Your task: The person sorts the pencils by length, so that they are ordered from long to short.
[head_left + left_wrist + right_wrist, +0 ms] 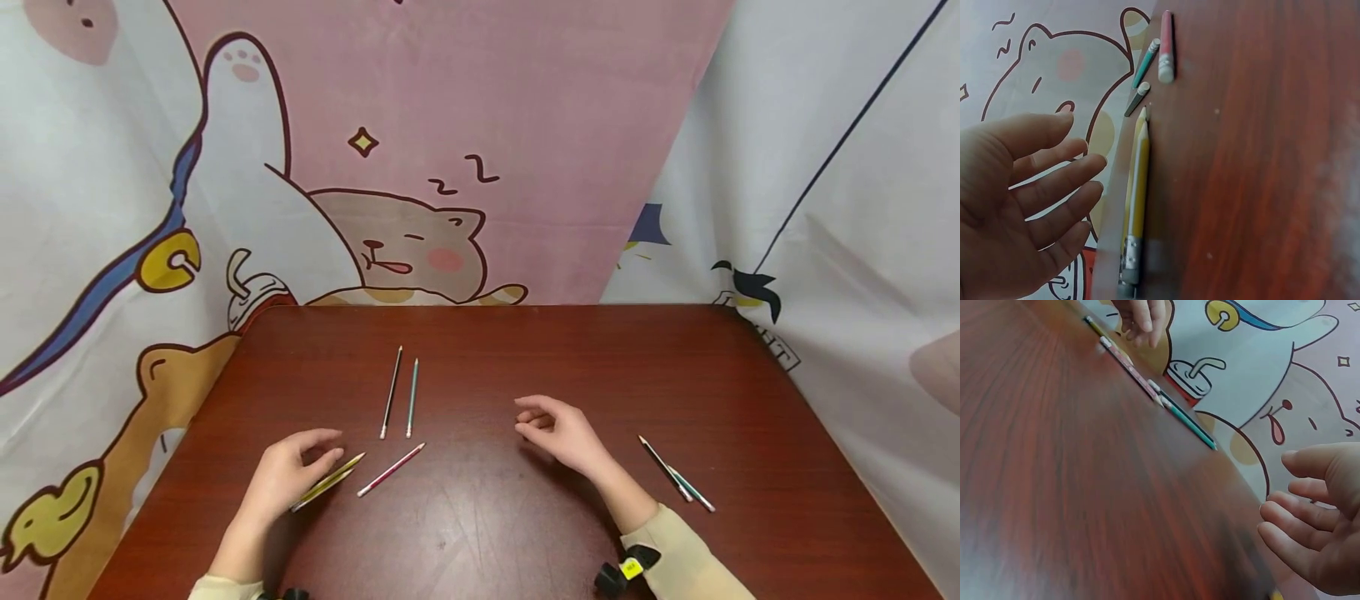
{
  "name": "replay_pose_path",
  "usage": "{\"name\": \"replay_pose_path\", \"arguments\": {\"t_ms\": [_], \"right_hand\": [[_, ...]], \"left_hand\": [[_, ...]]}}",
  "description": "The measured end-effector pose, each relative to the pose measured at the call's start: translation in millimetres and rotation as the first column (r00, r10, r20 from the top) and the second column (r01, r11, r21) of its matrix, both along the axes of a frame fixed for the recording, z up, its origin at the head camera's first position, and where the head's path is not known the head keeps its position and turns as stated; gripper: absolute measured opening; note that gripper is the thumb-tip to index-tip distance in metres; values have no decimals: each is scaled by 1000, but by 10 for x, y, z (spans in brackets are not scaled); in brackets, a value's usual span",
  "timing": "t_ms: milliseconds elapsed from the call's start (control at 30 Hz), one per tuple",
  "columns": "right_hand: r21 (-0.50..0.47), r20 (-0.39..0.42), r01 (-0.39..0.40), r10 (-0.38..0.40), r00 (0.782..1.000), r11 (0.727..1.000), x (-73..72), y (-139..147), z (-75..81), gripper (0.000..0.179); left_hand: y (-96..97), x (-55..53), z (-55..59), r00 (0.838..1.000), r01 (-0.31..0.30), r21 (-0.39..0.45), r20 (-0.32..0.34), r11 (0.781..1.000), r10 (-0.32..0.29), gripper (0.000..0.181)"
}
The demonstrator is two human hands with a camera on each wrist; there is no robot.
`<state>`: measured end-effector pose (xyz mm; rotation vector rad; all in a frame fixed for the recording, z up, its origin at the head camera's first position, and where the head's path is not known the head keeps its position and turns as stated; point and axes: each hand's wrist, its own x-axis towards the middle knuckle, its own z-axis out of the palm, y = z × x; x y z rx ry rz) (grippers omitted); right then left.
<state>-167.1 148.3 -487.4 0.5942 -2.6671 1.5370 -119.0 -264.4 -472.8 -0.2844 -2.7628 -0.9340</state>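
Observation:
My left hand [288,471] hovers at the left of the table, fingers loosely bent with nothing between them. Beside its thumb lie two yellow pencils [1138,194], side by side with erasers toward me. Just right of them is a red pencil [392,470], slanting up to the right. Farther back, a black pencil [392,392] and a teal pencil [412,398] point away from me. My right hand [564,435] is held over the middle right of the table, relaxed and holding nothing; its open palm shows in the right wrist view.
On the right side of the brown table [525,350], a dark pencil [663,467] and a teal pencil [693,489] lie touching at an angle. A cartoon-printed cloth [562,125] hangs behind the table and along its sides.

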Motion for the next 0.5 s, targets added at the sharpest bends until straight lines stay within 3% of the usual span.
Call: {"name": "replay_pose_path", "arguments": {"t_ms": [233,500], "right_hand": [[10,-78,25,-24,997,1000,147,317,-6,38],[77,-79,83,-76,994,994,313,655,-19,39]], "left_hand": [[2,67,-28,996,41,-15,-78,999,-42,29],[-63,72,-34,996,60,-40,-58,997,-62,33]]}}
